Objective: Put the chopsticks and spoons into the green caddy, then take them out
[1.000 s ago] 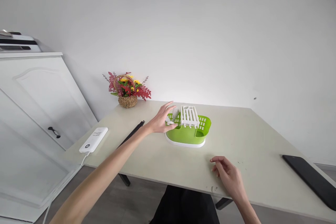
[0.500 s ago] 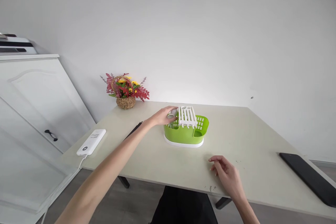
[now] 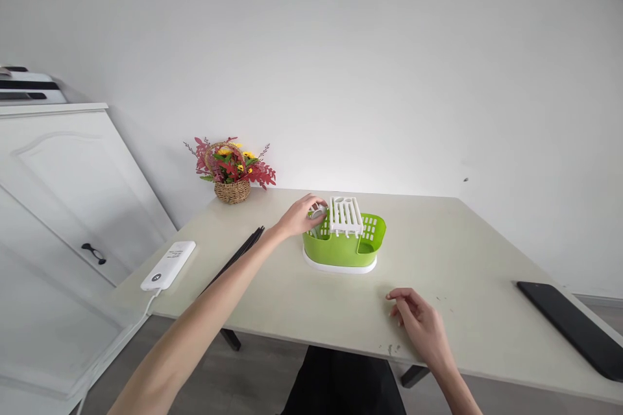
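Observation:
A green plastic drainer basket (image 3: 343, 251) on a white base stands mid-table, with a white slotted rack (image 3: 345, 214) on top. My left hand (image 3: 302, 216) reaches to its left rim, fingers curled around a small whitish object (image 3: 318, 213) whose kind I cannot make out. My right hand (image 3: 419, 326) rests on the table near the front edge, fingers loosely bent and apart, holding nothing.
Black chopsticks (image 3: 239, 251) lie left of the basket. A white power bank (image 3: 168, 264) with a cable sits at the left table edge. A wicker flower basket (image 3: 232, 170) stands at the back left, a black phone (image 3: 574, 325) at the right, a white cabinet (image 3: 58, 207) beside the table.
My left hand has gone from spread fingers beside the basket to curled fingers over its left rim around the whitish object. My right hand has stayed still.

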`<action>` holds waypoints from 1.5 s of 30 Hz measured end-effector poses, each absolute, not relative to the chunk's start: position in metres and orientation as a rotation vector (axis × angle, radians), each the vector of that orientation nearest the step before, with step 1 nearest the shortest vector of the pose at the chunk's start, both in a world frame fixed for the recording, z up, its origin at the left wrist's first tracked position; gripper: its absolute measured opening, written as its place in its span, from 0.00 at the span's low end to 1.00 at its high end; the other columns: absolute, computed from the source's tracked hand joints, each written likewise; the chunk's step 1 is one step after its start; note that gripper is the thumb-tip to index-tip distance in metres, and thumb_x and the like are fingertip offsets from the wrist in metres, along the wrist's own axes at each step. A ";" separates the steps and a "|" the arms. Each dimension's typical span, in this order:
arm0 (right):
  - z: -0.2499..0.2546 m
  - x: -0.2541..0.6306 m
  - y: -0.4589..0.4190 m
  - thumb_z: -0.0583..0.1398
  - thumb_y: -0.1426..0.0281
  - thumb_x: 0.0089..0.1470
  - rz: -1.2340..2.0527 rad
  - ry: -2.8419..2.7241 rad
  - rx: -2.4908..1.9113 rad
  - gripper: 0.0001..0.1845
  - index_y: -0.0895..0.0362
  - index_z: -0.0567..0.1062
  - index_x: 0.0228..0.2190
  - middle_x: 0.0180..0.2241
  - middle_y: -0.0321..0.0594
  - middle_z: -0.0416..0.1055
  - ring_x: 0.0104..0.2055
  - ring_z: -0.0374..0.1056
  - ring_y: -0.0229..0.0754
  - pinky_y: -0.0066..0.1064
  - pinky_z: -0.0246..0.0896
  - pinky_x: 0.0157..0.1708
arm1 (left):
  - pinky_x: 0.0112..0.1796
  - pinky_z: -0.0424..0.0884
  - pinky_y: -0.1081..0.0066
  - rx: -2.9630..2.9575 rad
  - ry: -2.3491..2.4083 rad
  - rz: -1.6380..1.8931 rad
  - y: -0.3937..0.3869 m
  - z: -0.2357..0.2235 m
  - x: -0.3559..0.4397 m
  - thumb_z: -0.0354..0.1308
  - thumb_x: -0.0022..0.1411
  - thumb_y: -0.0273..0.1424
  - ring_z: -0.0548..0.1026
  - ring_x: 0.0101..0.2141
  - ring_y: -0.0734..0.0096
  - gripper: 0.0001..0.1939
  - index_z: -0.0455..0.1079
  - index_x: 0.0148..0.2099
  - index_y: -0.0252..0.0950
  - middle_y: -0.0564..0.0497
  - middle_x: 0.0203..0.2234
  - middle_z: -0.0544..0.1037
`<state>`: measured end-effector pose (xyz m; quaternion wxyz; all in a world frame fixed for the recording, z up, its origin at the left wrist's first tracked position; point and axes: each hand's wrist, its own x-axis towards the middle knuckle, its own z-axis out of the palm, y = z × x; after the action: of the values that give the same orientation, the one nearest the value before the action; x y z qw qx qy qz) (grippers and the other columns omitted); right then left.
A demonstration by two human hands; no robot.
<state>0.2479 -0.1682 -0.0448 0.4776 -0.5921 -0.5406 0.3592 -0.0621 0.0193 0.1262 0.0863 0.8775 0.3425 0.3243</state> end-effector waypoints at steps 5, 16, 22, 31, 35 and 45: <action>-0.043 0.247 -0.168 0.57 0.52 0.62 0.867 -1.313 -1.461 0.18 0.52 0.78 0.39 0.27 0.38 0.78 0.27 0.71 0.43 0.32 0.65 0.32 | 0.47 0.76 0.65 2.593 0.995 0.970 0.021 0.124 -0.058 0.58 0.66 0.34 0.79 0.43 0.63 0.12 0.72 0.51 0.39 0.46 0.48 0.79; -0.044 0.248 -0.168 0.56 0.51 0.63 0.860 -1.331 -1.461 0.19 0.53 0.77 0.40 0.26 0.38 0.78 0.27 0.71 0.43 0.33 0.65 0.31 | 0.50 0.73 0.66 2.675 1.102 0.909 0.022 0.119 -0.058 0.59 0.65 0.34 0.79 0.51 0.61 0.15 0.69 0.53 0.43 0.50 0.52 0.79; -0.047 0.249 -0.168 0.56 0.52 0.63 0.865 -1.335 -1.475 0.19 0.52 0.77 0.40 0.26 0.38 0.78 0.28 0.71 0.43 0.33 0.65 0.32 | 0.48 0.73 0.65 2.670 1.192 0.839 0.022 0.117 -0.058 0.59 0.64 0.34 0.79 0.51 0.59 0.17 0.66 0.55 0.42 0.48 0.54 0.78; -0.050 0.250 -0.166 0.56 0.52 0.64 0.881 -1.331 -1.461 0.19 0.52 0.77 0.41 0.27 0.38 0.77 0.28 0.71 0.43 0.33 0.64 0.33 | 0.43 0.72 0.67 2.639 1.236 0.844 0.018 0.120 -0.055 0.60 0.62 0.34 0.80 0.48 0.59 0.18 0.68 0.54 0.43 0.50 0.52 0.81; -0.048 0.249 -0.167 0.56 0.52 0.64 0.879 -1.333 -1.458 0.18 0.52 0.76 0.40 0.27 0.38 0.78 0.28 0.71 0.43 0.33 0.64 0.33 | 0.39 0.71 0.68 2.640 1.308 0.826 0.016 0.123 -0.052 0.60 0.61 0.34 0.81 0.43 0.59 0.18 0.69 0.54 0.43 0.51 0.49 0.82; -0.047 0.249 -0.169 0.56 0.53 0.64 0.888 -1.329 -1.470 0.17 0.51 0.76 0.41 0.27 0.37 0.78 0.28 0.70 0.43 0.33 0.64 0.33 | 0.35 0.69 0.69 2.669 1.353 0.728 0.014 0.127 -0.049 0.59 0.61 0.35 0.82 0.41 0.58 0.20 0.68 0.56 0.46 0.53 0.45 0.84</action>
<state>0.2491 -0.1686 -0.0466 0.4660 -0.5989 -0.5415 0.3618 -0.0490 0.0141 0.1266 0.0309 0.8662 0.4392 0.2361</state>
